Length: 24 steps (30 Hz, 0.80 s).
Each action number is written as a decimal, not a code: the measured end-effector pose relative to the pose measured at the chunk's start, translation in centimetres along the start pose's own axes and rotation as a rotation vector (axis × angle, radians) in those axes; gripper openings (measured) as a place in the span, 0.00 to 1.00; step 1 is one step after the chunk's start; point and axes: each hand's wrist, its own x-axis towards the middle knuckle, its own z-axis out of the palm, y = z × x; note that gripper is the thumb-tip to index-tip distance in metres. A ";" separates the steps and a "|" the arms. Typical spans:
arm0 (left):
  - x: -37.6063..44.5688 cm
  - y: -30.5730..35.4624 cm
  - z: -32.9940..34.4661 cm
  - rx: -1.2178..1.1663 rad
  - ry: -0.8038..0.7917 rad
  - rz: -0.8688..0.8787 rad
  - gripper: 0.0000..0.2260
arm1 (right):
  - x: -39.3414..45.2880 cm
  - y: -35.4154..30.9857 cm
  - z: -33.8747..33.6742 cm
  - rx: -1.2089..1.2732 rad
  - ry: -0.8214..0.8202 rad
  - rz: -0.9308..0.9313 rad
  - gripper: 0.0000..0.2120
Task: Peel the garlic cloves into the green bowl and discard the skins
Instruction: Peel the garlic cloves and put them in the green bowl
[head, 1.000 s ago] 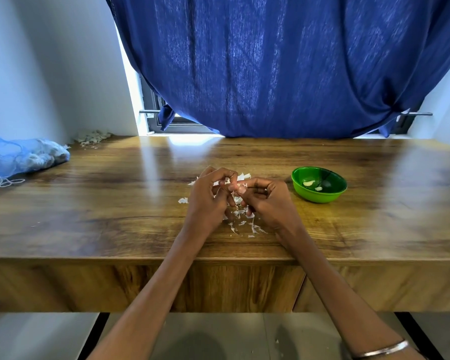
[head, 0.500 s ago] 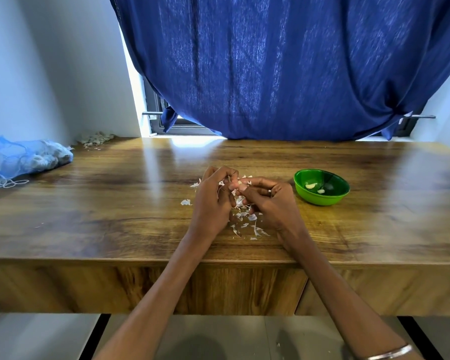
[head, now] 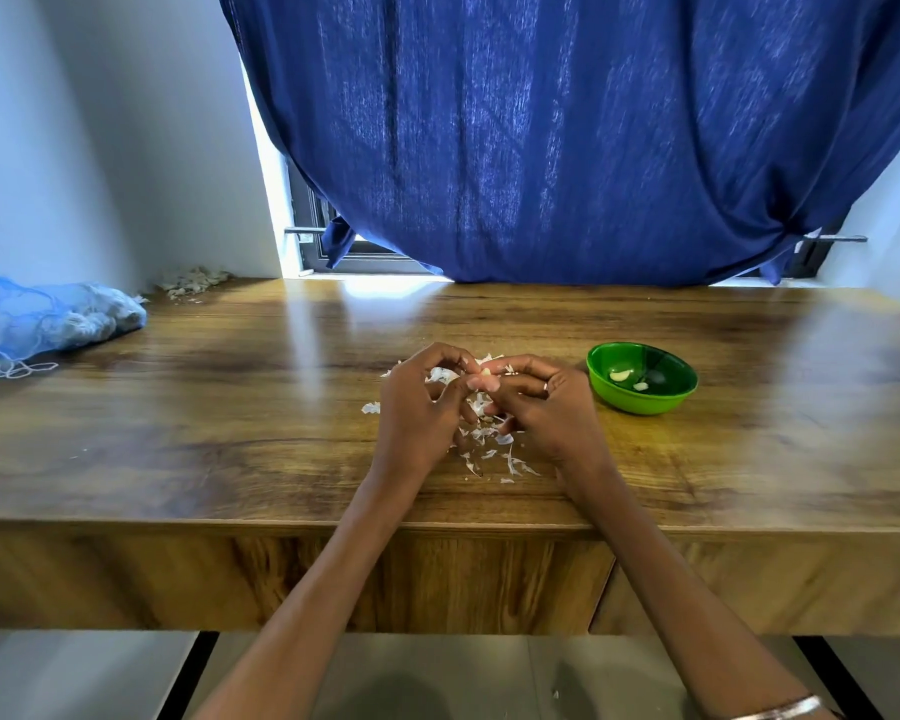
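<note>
My left hand (head: 419, 413) and my right hand (head: 544, 407) meet over the middle of the wooden table (head: 230, 407). Between their fingertips they pinch a small pale garlic clove (head: 485, 374). Loose white garlic skins (head: 494, 449) lie scattered on the table under and in front of the hands. To the right of my right hand stands the green bowl (head: 645, 402), with a couple of peeled cloves (head: 619, 375) in it.
A blue mesh bag of garlic (head: 68, 317) lies at the table's far left. A small heap of dry skins (head: 193, 280) sits in the back left corner. A dark blue curtain (head: 567, 148) hangs behind the table.
Both hands have stayed together over the skins. The fingers have shifted a little on the clove, which now shows more plainly between the fingertips.
</note>
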 end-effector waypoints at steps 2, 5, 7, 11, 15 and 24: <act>0.0 -0.1 -0.1 -0.013 -0.013 -0.016 0.07 | 0.1 0.1 0.0 -0.003 -0.013 0.011 0.08; 0.1 -0.3 0.0 -0.011 -0.050 -0.043 0.08 | 0.1 0.1 0.0 -0.012 -0.013 0.018 0.05; 0.1 -0.4 0.0 -0.008 -0.072 -0.050 0.07 | 0.1 0.3 0.0 -0.026 -0.005 -0.001 0.06; 0.0 -0.4 -0.1 -0.010 -0.098 -0.049 0.05 | 0.0 0.7 -0.2 -0.021 0.004 -0.044 0.06; -0.1 -0.3 -0.1 -0.006 -0.129 -0.050 0.06 | 0.1 0.7 -0.3 -0.049 -0.006 -0.036 0.07; 0.1 -0.3 0.0 0.055 -0.112 -0.040 0.08 | 0.2 0.7 0.1 -0.038 -0.027 -0.053 0.08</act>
